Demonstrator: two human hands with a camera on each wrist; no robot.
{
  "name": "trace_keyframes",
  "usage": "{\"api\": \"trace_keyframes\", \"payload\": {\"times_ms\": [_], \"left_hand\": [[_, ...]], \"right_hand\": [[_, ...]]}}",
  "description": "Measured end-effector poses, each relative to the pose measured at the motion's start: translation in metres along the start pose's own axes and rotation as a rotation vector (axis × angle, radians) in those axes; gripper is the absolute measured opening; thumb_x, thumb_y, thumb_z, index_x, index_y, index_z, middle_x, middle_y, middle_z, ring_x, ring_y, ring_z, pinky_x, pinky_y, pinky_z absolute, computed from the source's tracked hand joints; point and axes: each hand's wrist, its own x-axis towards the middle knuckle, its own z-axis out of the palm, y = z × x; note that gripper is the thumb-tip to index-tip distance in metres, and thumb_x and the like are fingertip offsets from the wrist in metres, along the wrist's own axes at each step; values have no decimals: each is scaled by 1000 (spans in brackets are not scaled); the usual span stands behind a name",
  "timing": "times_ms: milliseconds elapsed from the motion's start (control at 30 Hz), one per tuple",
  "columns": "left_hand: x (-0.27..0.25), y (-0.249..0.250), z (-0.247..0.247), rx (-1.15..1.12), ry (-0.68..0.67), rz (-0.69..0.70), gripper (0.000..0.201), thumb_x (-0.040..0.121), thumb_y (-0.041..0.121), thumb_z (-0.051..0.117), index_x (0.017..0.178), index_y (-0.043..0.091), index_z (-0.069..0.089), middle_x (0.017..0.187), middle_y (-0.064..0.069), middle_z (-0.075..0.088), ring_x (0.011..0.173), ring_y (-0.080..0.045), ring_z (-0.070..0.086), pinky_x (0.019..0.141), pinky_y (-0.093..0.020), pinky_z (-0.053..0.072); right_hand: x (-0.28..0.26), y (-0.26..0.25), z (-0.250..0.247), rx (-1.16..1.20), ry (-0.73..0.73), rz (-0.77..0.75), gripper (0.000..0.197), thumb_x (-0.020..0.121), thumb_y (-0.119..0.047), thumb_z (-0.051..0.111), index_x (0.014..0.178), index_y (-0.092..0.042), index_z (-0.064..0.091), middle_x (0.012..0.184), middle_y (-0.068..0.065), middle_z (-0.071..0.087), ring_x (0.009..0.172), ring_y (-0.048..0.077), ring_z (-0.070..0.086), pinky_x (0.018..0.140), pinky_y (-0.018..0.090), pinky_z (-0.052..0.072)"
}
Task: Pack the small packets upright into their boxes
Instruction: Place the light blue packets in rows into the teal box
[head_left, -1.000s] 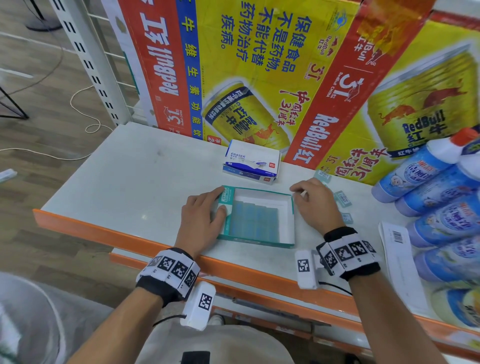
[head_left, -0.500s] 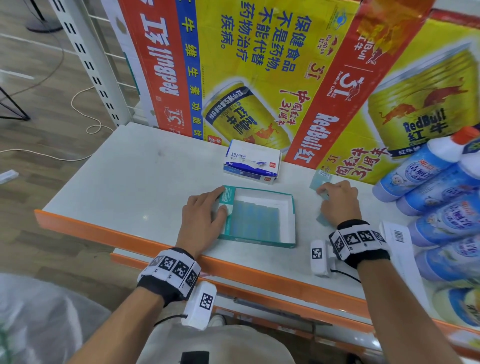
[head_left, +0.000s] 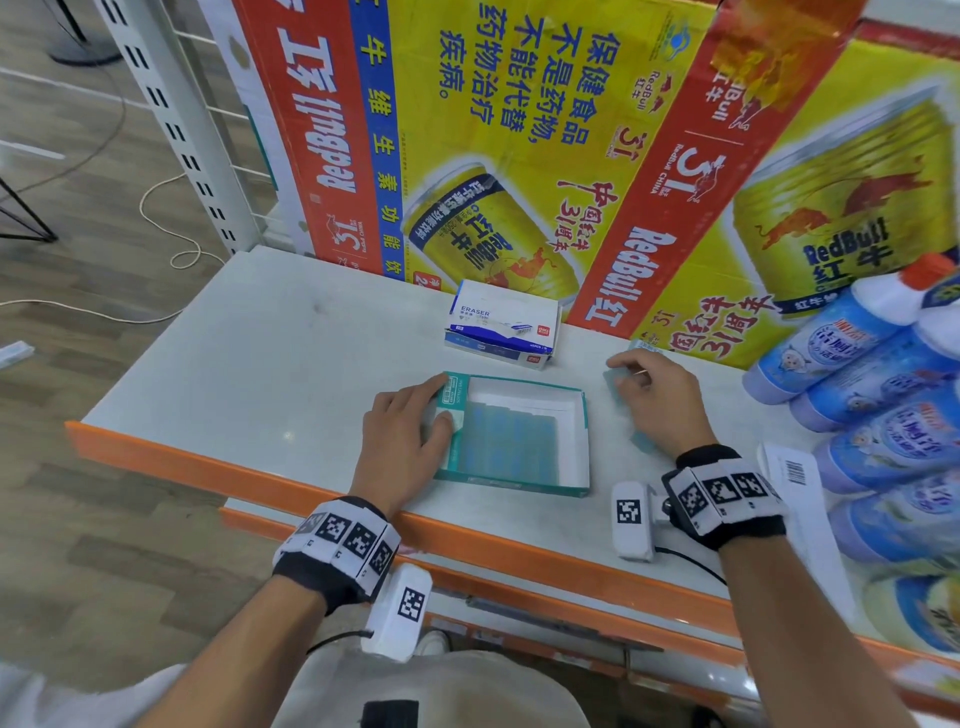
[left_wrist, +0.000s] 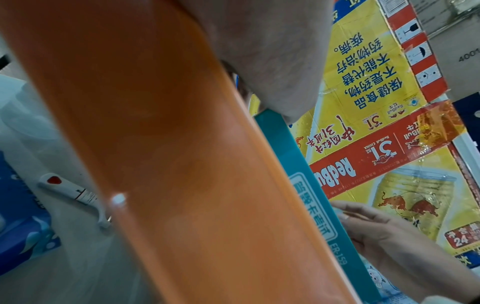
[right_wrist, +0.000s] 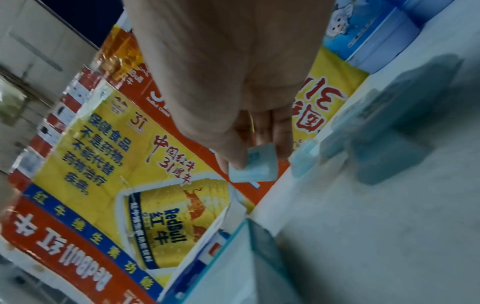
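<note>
An open teal box (head_left: 571, 486) lies on the white shelf with a layer of blue packets (head_left: 511, 441) standing inside; its right part is bare white. My left hand (head_left: 439, 402) rests flat against the box's left wall, thumb on the rim; that teal wall (left_wrist: 306, 185) also shows in the left wrist view. Just right of the box's far corner, my right hand (head_left: 623, 376) pinches one small light-blue packet (right_wrist: 255, 164) between thumb and fingers. Loose packets (right_wrist: 303, 158) lie on the shelf beside it, one (head_left: 641, 441) partly under the right palm.
Two stacked eraser boxes (head_left: 501, 325) sit behind the teal box. Red Bull cardboard (head_left: 519, 156) walls off the back. Blue cleaner bottles (head_left: 883, 364) lie piled at the right, with a barcode strip (head_left: 800, 478) before them. The orange shelf lip (head_left: 260, 483) runs along the front.
My right hand left the box's far right corner, went right to the loose packets, picked one up and came back a little toward the box. The left hand stayed put.
</note>
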Motion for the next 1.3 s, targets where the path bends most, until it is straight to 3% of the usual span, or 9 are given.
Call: {"api": "trace_keyframes", "payload": {"times_ms": [133, 333, 500, 667, 767, 933, 1100, 1200, 1300], "left_hand": [[-1, -1, 1, 0, -10, -4, 51, 89, 41, 34, 138, 28, 43, 133, 2, 55, 116, -17, 40, 93, -28, 29], [-1, 1, 0, -17, 5, 2, 51, 89, 40, 36, 137, 27, 44, 132, 1, 56, 114, -17, 40, 94, -29, 29], [-1, -1, 0, -5, 0, 3, 50, 89, 41, 36, 138, 30, 42, 133, 2, 54, 115, -15, 39, 92, -27, 28], [0, -3, 1, 7, 1, 7, 50, 89, 41, 36, 137, 31, 42, 133, 3, 54, 114, -14, 38, 91, -27, 27], [0, -3, 2, 17, 4, 9, 49, 89, 41, 36, 137, 31, 42, 133, 4, 54, 114, -15, 38, 91, -26, 27], [-1, -2, 2, 16, 7, 9, 49, 90, 42, 36, 137, 31, 42, 134, 4, 54, 115, -16, 39, 91, -27, 27], [-1, -1, 2, 23, 6, 6, 49, 90, 42, 35, 137, 30, 42, 135, 4, 54, 116, -15, 39, 91, -27, 27], [-1, -2, 2, 23, 5, 5, 50, 90, 41, 36, 137, 30, 42, 134, 4, 54, 116, -16, 40, 91, -27, 27], [0, -1, 2, 24, 4, -3, 50, 89, 41, 36, 137, 29, 43, 134, 3, 54, 116, -18, 40, 90, -27, 26]], "right_hand": [[-5, -21, 4, 77, -3, -40, 19, 84, -5, 62, 90, -22, 70, 84, -8, 65, 73, 9, 54, 64, 4, 38], [-23, -60, 31, 240, -151, -47, 12, 82, -4, 66, 84, -16, 68, 75, -6, 63, 65, 7, 53, 62, 4, 42], [-36, -76, 57, 256, -327, -69, 8, 82, -5, 66, 87, -10, 68, 76, -3, 62, 62, 0, 51, 62, 4, 42], [-43, -83, 71, 177, -391, -100, 7, 84, -8, 64, 87, -11, 69, 74, -8, 59, 61, -2, 51, 61, 0, 37], [-44, -85, 76, 70, -395, -135, 8, 82, -8, 64, 87, -12, 69, 86, -1, 57, 67, 1, 50, 66, 3, 36], [-46, -86, 82, 48, -409, -110, 13, 80, -6, 64, 91, -11, 69, 89, 1, 54, 78, 12, 54, 78, 23, 48], [-47, -85, 88, 2, -387, -148, 12, 79, -11, 64, 90, -15, 66, 93, 0, 54, 81, 7, 51, 72, 16, 39], [-45, -83, 85, -14, -391, -178, 13, 82, -14, 63, 95, -16, 65, 96, -1, 54, 85, 6, 52, 78, 19, 42], [-36, -77, 72, 22, -294, -164, 12, 85, -14, 60, 96, -15, 65, 94, -1, 57, 83, 8, 53, 78, 19, 42]]}}
